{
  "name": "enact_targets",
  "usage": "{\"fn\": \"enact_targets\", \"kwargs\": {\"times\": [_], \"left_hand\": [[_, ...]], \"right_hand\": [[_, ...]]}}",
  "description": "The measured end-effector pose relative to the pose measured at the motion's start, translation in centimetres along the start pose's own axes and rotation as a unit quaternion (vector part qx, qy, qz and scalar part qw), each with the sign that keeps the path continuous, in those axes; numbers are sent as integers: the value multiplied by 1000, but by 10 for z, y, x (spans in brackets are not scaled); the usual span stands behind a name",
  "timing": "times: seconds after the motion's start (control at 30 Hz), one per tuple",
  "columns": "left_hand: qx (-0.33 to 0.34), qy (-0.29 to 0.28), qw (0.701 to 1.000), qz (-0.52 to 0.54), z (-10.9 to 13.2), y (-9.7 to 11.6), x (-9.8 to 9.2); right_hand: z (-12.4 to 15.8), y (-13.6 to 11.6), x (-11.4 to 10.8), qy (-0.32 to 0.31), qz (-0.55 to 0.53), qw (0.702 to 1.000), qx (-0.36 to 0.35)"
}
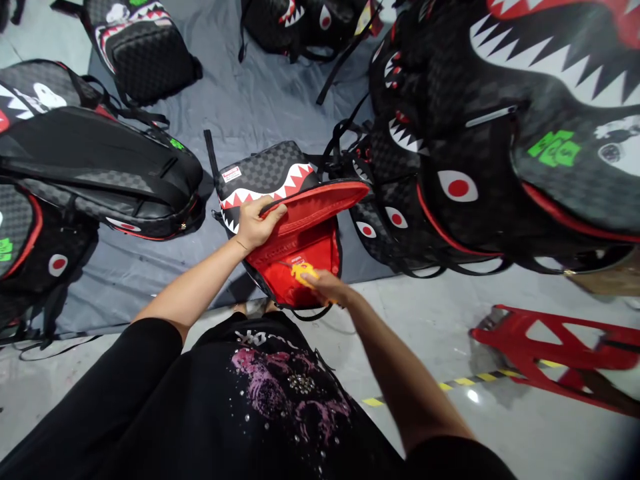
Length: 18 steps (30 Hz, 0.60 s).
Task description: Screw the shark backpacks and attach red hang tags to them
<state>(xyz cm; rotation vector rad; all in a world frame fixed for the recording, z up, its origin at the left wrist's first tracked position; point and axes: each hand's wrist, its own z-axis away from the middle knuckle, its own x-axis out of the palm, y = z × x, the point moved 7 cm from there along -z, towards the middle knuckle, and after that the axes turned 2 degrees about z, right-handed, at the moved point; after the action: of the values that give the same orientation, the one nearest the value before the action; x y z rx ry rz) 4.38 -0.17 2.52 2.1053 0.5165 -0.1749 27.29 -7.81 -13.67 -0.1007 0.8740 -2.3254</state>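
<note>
While over open backpack [267, 167], right fingers [323, 281] tight round yellow item [303, 272], left fingers [255, 208] tight on flap [323, 203].

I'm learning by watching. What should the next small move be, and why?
Probably bring the yellow tool against the red lining, if it isn't touching there already; I can't tell. The left hand holds the backpack open by its flap, and the right hand has the tool over the exposed inside.
</note>
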Motion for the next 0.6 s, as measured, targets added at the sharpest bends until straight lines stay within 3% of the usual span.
{"fn": "enact_targets", "kwargs": {"times": [0.07,0.13,0.17,0.2,0.27,0.3,0.37,0.43,0.53,0.6], "left_hand": [[-2,-1,1000,6,2,-2,-2],[-12,-2,1000,21,4,-3,-2],[-20,-4,999,31,4,-3,-1],[-29,-8,999,44,3,-3,-1],[-51,-16,995,86,2,-5,-3],[-67,-11,990,121,2,-9,-9],[-128,42,967,214,10,-24,-38],[-236,147,913,300,41,-53,-86],[-435,308,794,293,139,-87,-167],[-539,316,752,211,207,-87,-201]], "right_hand": [[16,-20,-45,98,150,983,36],[39,-31,-76,136,331,925,124],[51,-29,-81,106,376,905,170],[62,-23,-78,52,375,903,202],[80,-7,-64,-36,294,929,223],[86,1,-58,-47,244,944,217],[90,17,-54,-23,170,965,201],[89,30,-56,24,117,977,180],[85,46,-50,35,34,987,151],[84,53,-42,13,3,989,148]]}}
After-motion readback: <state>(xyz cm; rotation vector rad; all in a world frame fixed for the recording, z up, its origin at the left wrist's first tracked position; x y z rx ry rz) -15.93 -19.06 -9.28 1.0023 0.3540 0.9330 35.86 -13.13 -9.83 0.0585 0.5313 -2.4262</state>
